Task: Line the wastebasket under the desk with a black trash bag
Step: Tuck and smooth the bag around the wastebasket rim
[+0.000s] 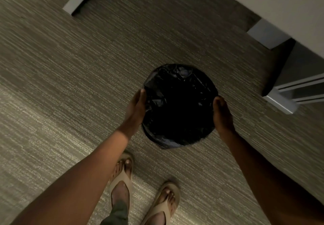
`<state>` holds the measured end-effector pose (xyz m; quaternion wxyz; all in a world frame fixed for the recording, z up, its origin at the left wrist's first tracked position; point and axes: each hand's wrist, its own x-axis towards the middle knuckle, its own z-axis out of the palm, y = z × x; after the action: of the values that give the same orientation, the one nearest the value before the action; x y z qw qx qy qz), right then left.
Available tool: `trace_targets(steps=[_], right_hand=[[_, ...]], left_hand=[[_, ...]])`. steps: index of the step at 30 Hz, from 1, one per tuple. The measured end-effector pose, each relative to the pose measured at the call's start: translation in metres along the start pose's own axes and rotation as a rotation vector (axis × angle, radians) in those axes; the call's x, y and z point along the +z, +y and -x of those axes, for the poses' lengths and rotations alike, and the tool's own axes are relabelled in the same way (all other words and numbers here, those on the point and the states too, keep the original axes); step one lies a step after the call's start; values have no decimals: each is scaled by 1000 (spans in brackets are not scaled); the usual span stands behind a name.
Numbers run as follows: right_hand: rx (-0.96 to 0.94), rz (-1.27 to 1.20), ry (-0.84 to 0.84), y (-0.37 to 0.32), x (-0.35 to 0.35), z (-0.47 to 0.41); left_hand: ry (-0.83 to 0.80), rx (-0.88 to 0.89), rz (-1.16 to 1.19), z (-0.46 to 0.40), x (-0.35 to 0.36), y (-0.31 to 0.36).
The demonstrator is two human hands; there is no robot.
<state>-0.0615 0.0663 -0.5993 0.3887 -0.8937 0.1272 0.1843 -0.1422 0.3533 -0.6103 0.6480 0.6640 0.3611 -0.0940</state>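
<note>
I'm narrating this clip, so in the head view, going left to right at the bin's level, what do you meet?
Carpet → left hand → bag-lined wastebasket → right hand → desk leg foot.

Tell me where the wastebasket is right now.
In the head view, the wastebasket, already covered by the black bag, sits mid-frame on the carpet, between the left hand and right hand.

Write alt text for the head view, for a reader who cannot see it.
Seen from above, a person's left hand and right hand grip opposite sides of a round wastebasket already covered by a black bag. It stands on carpet in front of a pale desk, with sandals below.
</note>
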Motion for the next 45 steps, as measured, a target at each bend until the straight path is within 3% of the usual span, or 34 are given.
trace_targets(steps=[2, 5, 7, 8, 10, 12, 13, 15, 18, 20, 23, 27, 30, 32, 36, 38, 42, 45], right_hand=[[50, 45, -37, -4, 0, -7], [67, 72, 153, -9, -1, -6], [-136, 140, 333, -13, -1, 7], [-325, 212, 375, -15, 2, 15], [-688, 429, 261, -15, 17, 27], [-845, 788, -67, -15, 35, 29], [-825, 971, -225, -15, 42, 27], [-713, 1243, -406, -13, 48, 18], [-515, 1451, -457, -8, 45, -1], [-442, 1524, -437, -7, 42, -8], [-459, 1442, -413, -16, 43, -7], [-758, 1313, -326, -44, 50, -7], [-818, 1132, -485, -65, 61, -19], [-756, 969, -546, -79, 67, -32], [-534, 766, -516, -101, 75, -62], [-418, 712, -518, -105, 74, -69], [-271, 440, -393, -96, 55, -47], [-254, 162, -42, -65, 16, 4]], left_hand=[[-48, 35, -127, 0, 2, -4], [175, 68, -269, 0, 2, -10], [352, 203, -357, 13, 1, -9], [401, 396, -464, 22, 3, -7], [257, 880, -732, 35, 16, -4], [-93, 1117, -965, 38, 37, -1], [-232, 1082, -1052, 36, 46, 1], [-415, 821, -1299, 22, 57, 2], [-566, 333, -1789, 0, 55, 3], [-621, 152, -1897, -6, 50, 4], [-635, 171, -1914, -4, 50, 13], [-517, 497, -1851, 7, 63, 23], [-462, 688, -1697, 19, 68, 18], [-527, 619, -1589, 26, 71, 11], [-740, 243, -1533, 30, 73, -5], [-760, 252, -1520, 31, 70, -8], [-554, 578, -1264, 31, 60, 6], [-168, 792, -948, 35, 42, 19]])
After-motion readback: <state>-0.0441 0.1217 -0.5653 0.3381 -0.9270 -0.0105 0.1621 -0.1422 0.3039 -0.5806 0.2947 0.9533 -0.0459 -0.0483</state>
